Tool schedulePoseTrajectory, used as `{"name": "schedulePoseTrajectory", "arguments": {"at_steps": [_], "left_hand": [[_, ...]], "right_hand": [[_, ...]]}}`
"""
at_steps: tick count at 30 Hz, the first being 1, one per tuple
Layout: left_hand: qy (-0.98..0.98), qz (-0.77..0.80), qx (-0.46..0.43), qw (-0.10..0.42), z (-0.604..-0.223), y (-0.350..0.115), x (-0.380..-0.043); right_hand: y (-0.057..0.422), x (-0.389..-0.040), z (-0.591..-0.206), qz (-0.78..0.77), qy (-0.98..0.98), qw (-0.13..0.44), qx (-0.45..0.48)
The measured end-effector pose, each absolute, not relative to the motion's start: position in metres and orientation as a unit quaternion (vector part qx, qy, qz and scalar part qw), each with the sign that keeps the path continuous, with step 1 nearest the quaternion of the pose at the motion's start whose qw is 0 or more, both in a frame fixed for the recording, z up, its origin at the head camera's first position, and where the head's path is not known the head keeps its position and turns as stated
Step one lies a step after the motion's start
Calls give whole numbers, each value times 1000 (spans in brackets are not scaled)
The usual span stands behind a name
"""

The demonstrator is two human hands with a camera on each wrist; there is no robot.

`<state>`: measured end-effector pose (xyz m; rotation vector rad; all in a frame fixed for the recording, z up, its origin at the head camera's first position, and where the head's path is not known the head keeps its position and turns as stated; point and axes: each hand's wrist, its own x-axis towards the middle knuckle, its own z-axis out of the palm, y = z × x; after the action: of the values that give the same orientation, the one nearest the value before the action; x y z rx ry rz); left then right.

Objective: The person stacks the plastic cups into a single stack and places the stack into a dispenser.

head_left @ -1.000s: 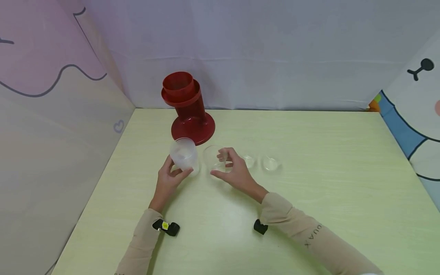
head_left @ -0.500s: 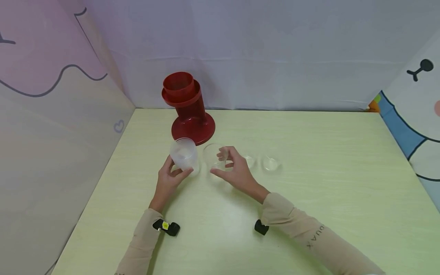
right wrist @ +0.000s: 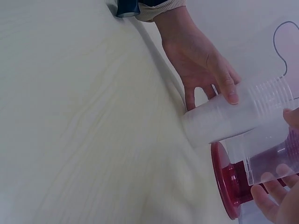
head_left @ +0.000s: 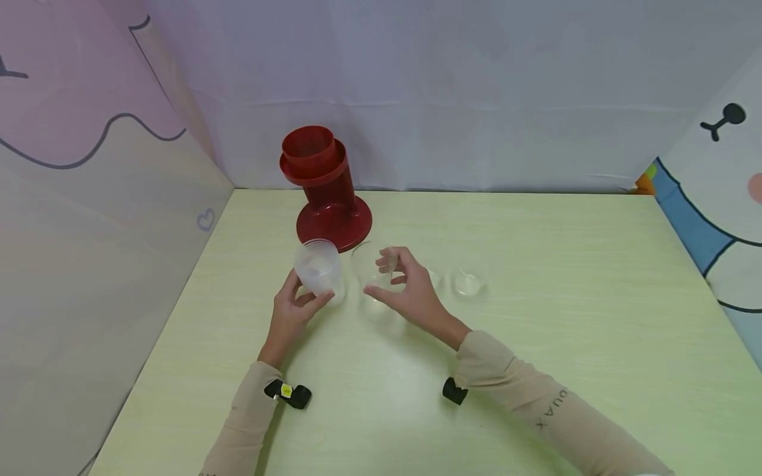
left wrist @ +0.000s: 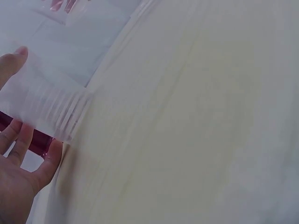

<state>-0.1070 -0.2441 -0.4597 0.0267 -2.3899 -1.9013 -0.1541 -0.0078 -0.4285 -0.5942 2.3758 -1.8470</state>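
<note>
My left hand (head_left: 292, 320) grips a stack of nested clear plastic cups (head_left: 318, 268), fingers and thumb on opposite sides. The stack's ridged rims (left wrist: 70, 114) show close up in the left wrist view. Just to the right, my right hand (head_left: 413, 294) holds a single clear plastic cup (head_left: 364, 263) between thumb and fingers. It stays apart from the stack in the head view. In the right wrist view this cup (right wrist: 264, 149) lies in front of the red stand. Two clear cups stand right of my right hand: one cup (head_left: 468, 283) plainly visible, the other mostly hidden behind the hand.
A red stand (head_left: 333, 221) with a round base and a wide tube on top rises behind the stack. The pale wooden table (head_left: 565, 297) meets a fabric backdrop at the back, with printed cloth on both sides.
My right hand and its cup have risen slightly away from me, covering more of the nearer standing cup. The left hand and the stack hold still.
</note>
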Motion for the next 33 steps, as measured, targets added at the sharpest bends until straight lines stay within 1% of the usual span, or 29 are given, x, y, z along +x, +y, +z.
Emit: {"name": "schedulePoseTrajectory", "arguments": {"at_steps": [7, 14, 16, 24, 33], "left_hand": [[-782, -621, 6, 46, -462, -246, -108], [-782, -622, 9, 43, -460, -245, -108], [-783, -620, 11, 42, -460, -245, -108], [-773, -632, -4, 51, -461, -246, -110], [-771, -635, 0, 48, -461, -246, -110]], "right_hand": [[-9, -155, -422, -611, 766, 29, -198], [-8, -141, -385, -618, 760, 27, -200], [-8, -140, -381, -617, 761, 28, -198], [-8, -139, -375, -624, 755, 27, -199], [-8, -139, -370, -624, 756, 22, -198]]}}
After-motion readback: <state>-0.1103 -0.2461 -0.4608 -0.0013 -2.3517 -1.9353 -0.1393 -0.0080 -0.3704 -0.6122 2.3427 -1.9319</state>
